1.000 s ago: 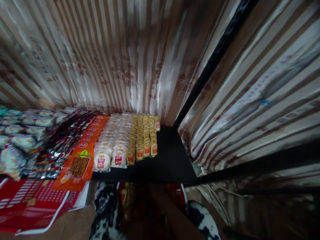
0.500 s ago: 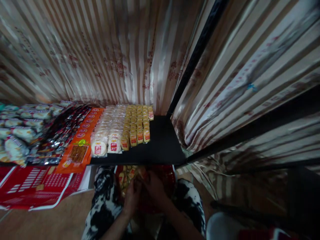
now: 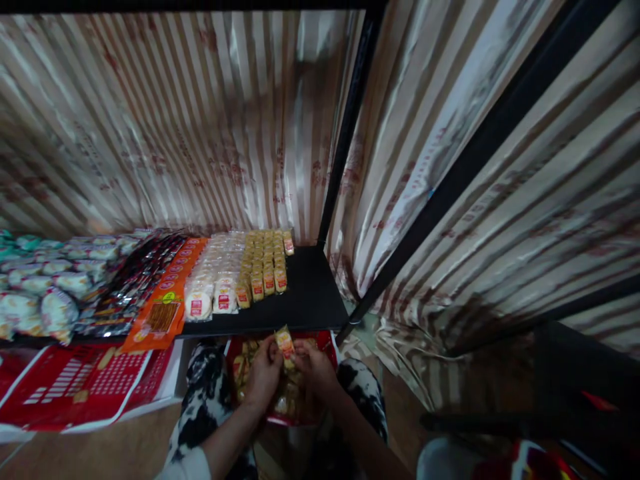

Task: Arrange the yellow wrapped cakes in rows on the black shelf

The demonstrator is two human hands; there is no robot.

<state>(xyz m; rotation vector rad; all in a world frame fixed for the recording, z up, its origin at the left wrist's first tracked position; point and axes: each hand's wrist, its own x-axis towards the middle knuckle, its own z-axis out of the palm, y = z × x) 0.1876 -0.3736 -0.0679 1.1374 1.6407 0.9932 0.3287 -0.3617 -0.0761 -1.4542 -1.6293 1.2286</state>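
Between my two hands, above a red basket [image 3: 334, 341], I hold a small yellow snack packet [image 3: 285, 341] with a red label. My left hand [image 3: 266, 373] pinches its left side, and my right hand [image 3: 314, 365] has the fingers closed at its right side. Many similar yellow packets [image 3: 240, 367] lie loose in the basket below. Beyond my hands, on the black shelf [image 3: 313, 290], rows of the same yellow packets [image 3: 265, 267] stand beside white round cracker packets [image 3: 200, 300]. My hands cover part of the basket's contents.
Left along the shelf lie an orange snack bag [image 3: 160, 307], dark packets [image 3: 120, 293] and white-wrapped snacks [image 3: 60, 310]. A second red basket [image 3: 90, 387] sits low at the left. Black metal posts [image 3: 345, 140] and striped curtains [image 3: 225, 120] surround the shelf.
The view has shifted, so the shelf sits lower and further left. The yellow packet now shows upright between my hands, which were deeper over the basket and blurred before.
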